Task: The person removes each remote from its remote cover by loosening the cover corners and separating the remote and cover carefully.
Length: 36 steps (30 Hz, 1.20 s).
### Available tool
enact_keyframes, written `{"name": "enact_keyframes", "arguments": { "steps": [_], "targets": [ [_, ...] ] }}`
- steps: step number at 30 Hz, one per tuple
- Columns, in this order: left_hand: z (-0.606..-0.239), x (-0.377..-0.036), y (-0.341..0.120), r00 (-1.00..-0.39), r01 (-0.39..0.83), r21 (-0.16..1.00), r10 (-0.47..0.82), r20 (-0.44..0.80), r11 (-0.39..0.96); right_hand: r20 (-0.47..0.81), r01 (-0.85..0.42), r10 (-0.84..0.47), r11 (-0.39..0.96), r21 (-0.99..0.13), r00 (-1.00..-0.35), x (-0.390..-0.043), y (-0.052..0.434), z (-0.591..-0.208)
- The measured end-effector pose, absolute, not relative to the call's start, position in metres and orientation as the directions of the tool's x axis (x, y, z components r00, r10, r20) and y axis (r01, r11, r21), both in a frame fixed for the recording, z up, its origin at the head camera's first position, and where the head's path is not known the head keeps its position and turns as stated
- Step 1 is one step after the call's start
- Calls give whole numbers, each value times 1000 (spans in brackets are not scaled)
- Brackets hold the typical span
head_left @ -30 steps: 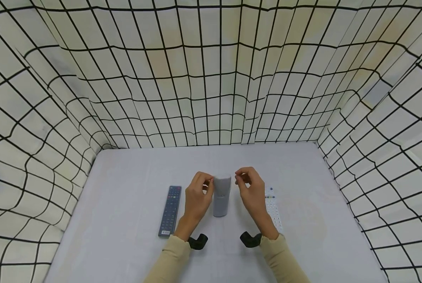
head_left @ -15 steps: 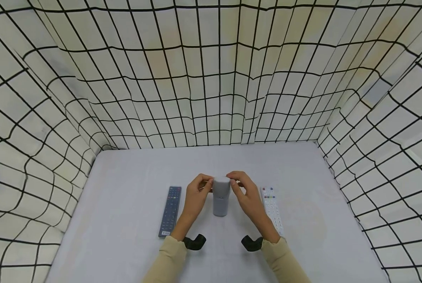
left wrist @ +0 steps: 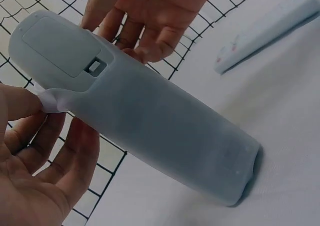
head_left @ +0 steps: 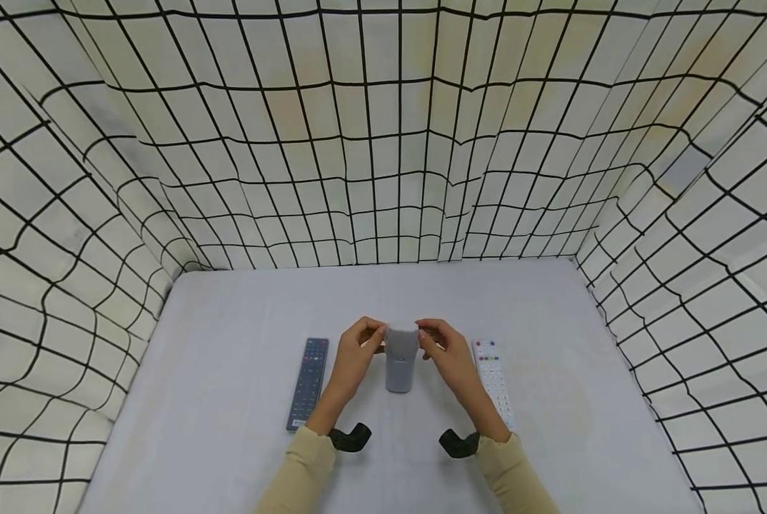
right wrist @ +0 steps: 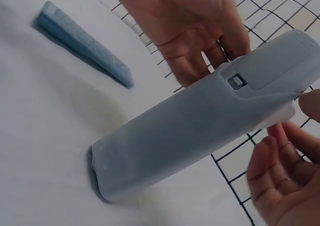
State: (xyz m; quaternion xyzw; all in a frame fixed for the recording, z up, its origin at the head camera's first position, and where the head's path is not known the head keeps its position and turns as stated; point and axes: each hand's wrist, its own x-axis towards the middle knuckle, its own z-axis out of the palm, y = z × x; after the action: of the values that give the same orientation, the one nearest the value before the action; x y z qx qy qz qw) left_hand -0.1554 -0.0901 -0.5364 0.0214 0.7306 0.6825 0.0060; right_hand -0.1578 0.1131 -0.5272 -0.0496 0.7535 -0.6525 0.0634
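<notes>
Between our two hands stands the grey remote, its back turned towards us and tilted, its lower end seemingly resting on the table below the grip; a translucent sleeve wraps its lower part, while the end at our fingertips is bare. Our left hand pinches the sleeve's loose edge between thumb and fingers; our right hand appears to pinch the opposite edge, its thumb against the flap beside the remote. Outside the left hand lies a dark remote, just beside the forearm; outside the right lies a white remote, partly behind the wrist.

We judge the remote light and stiff, with smooth plastic that could slide between dry fingertips; the sleeve looks thin, soft and stretchy, likely to cling and perhaps to tear if tugged at one corner; so we would take both side edges near the opening, level with the latch, pulling evenly, and steady the body by its hard bare end.
</notes>
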Motion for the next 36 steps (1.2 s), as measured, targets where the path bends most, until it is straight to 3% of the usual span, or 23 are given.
{"name": "enact_keyframes", "arguments": {
  "steps": [5, 12, 27, 36],
  "targets": [
    [-537, -156, -86, -1000, 12, 987, 9, 11, 160, -134, 104, -157, 189, -977, -978, -159, 115, -530],
    [-536, -151, -84, -1000, -27, 970, -12, -24, 243, -94, 69, -142, 177, -982, -985, -158, 112, -533],
    [-545, -136, -85, -992, -127, 983, -4, -128, 134, -160, 147, -101, 127, -981, -982, -147, 109, -542],
    [-545, -136, -84, -992, -116, 970, -83, -100, 214, -149, 136, -85, 146, -980, -985, -141, 106, -544]
  ]
}}
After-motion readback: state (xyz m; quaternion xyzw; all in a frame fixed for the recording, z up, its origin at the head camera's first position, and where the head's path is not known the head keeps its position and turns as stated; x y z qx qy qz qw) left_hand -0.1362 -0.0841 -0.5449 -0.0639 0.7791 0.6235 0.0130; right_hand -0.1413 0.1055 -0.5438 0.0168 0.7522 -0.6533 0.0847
